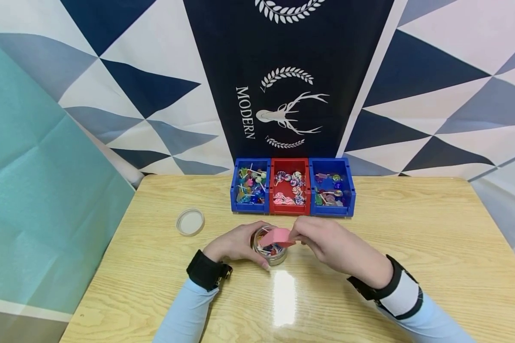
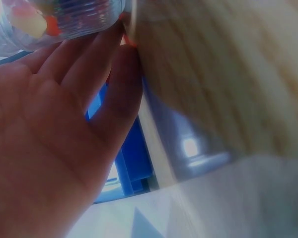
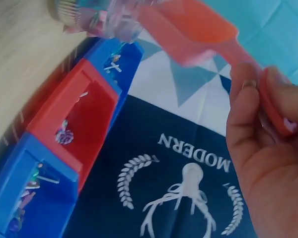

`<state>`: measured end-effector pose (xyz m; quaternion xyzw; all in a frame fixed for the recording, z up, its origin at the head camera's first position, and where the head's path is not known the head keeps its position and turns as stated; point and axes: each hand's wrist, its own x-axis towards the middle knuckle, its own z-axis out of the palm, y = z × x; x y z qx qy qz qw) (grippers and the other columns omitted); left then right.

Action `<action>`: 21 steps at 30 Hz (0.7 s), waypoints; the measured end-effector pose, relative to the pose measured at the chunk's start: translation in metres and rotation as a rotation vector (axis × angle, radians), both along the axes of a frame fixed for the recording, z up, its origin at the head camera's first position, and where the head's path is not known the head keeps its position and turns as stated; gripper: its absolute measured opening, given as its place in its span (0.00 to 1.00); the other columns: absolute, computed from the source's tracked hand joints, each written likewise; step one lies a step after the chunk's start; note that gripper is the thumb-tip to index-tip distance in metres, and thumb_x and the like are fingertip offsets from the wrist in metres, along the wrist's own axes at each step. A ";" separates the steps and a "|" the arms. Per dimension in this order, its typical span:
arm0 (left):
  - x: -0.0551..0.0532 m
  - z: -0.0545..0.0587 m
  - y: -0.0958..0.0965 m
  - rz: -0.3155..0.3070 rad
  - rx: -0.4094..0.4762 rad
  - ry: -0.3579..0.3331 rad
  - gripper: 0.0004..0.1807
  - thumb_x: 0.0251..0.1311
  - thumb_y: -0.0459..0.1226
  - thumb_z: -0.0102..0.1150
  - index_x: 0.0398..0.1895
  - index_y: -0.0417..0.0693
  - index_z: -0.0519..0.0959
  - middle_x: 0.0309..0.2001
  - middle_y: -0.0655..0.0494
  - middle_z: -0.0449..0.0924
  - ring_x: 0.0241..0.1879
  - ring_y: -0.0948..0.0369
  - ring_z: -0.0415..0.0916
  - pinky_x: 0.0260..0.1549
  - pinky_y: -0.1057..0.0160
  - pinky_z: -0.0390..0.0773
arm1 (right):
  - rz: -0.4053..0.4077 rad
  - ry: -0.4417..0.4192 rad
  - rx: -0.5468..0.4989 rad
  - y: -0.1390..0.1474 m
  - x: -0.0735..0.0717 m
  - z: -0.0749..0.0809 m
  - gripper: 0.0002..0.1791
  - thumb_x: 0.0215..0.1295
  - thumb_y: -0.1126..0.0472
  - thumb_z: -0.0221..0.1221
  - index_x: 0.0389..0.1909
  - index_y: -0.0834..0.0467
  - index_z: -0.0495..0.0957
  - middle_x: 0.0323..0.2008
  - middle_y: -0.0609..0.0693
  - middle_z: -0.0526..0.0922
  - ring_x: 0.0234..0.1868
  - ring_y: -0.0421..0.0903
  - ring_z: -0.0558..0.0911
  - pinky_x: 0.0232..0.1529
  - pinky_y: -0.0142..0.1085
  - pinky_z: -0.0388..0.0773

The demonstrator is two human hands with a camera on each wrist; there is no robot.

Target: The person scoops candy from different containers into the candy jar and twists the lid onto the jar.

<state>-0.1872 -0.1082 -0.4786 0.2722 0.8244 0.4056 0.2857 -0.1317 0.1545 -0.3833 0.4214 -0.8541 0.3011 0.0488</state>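
In the head view a clear glass jar [image 1: 276,259] with colourful small candies inside stands on the wooden table. My left hand [image 1: 239,243] curves round its left side, thumb at the front and fingers at the back. A pink scoop [image 3: 188,29] is pinched by its handle between the thumb and fingers of my right hand [image 3: 273,119]. The scoop's bowl [image 1: 275,235] tilts over the jar's mouth; whether anything lies in it cannot be seen. In the left wrist view my fingers [image 2: 92,59] rest against the jar wall [image 2: 89,20].
Beyond the jar stand three joined bins: a left blue bin [image 1: 251,208], a red bin [image 1: 289,209] and a right blue bin [image 1: 332,211], each with small lollipops or candies. A round lid [image 1: 190,222] lies to the left on the table [image 1: 412,228]. Patterned cloth hangs behind.
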 end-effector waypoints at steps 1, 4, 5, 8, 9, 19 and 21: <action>0.000 0.000 0.000 -0.002 0.000 0.003 0.47 0.40 0.47 0.83 0.66 0.60 0.69 0.57 0.67 0.75 0.57 0.65 0.71 0.62 0.57 0.69 | 0.025 0.002 0.006 -0.001 0.001 0.001 0.11 0.66 0.74 0.59 0.39 0.54 0.77 0.36 0.43 0.81 0.37 0.37 0.78 0.41 0.35 0.82; 0.000 -0.001 0.000 0.000 0.002 0.014 0.47 0.39 0.48 0.84 0.66 0.61 0.69 0.57 0.67 0.75 0.57 0.65 0.71 0.61 0.57 0.70 | 0.079 0.041 0.031 -0.007 0.004 0.003 0.12 0.66 0.75 0.58 0.41 0.54 0.78 0.35 0.43 0.80 0.37 0.38 0.77 0.42 0.34 0.81; 0.000 -0.001 0.000 0.001 0.003 0.015 0.47 0.39 0.48 0.84 0.66 0.61 0.69 0.57 0.67 0.75 0.57 0.65 0.72 0.61 0.57 0.70 | 0.088 0.058 0.041 -0.008 0.005 0.005 0.13 0.65 0.76 0.59 0.41 0.54 0.78 0.35 0.42 0.79 0.37 0.38 0.77 0.42 0.34 0.80; 0.001 -0.002 0.001 0.002 0.011 0.010 0.47 0.38 0.48 0.84 0.65 0.62 0.69 0.57 0.67 0.76 0.57 0.65 0.72 0.61 0.56 0.70 | 0.108 0.088 0.074 -0.012 0.010 0.010 0.20 0.59 0.80 0.61 0.43 0.52 0.77 0.35 0.41 0.78 0.37 0.38 0.76 0.42 0.33 0.79; 0.001 -0.002 0.001 0.002 0.011 0.008 0.47 0.38 0.48 0.84 0.65 0.62 0.69 0.57 0.67 0.76 0.56 0.65 0.72 0.61 0.56 0.70 | 0.111 0.084 0.084 -0.013 0.012 0.012 0.23 0.56 0.82 0.61 0.44 0.52 0.77 0.36 0.41 0.78 0.38 0.38 0.76 0.42 0.33 0.80; 0.001 0.001 0.001 0.018 -0.015 0.002 0.48 0.37 0.49 0.84 0.66 0.62 0.69 0.57 0.68 0.76 0.57 0.64 0.72 0.62 0.55 0.69 | 0.099 0.066 0.218 -0.026 0.013 0.020 0.26 0.49 0.86 0.58 0.38 0.52 0.73 0.35 0.42 0.76 0.36 0.40 0.74 0.38 0.31 0.76; 0.001 0.001 0.000 0.016 -0.008 -0.005 0.47 0.38 0.49 0.84 0.66 0.63 0.69 0.57 0.68 0.76 0.57 0.64 0.72 0.63 0.55 0.68 | 0.096 0.083 0.220 -0.028 0.014 0.019 0.26 0.48 0.86 0.58 0.38 0.52 0.73 0.34 0.42 0.75 0.35 0.40 0.74 0.36 0.30 0.76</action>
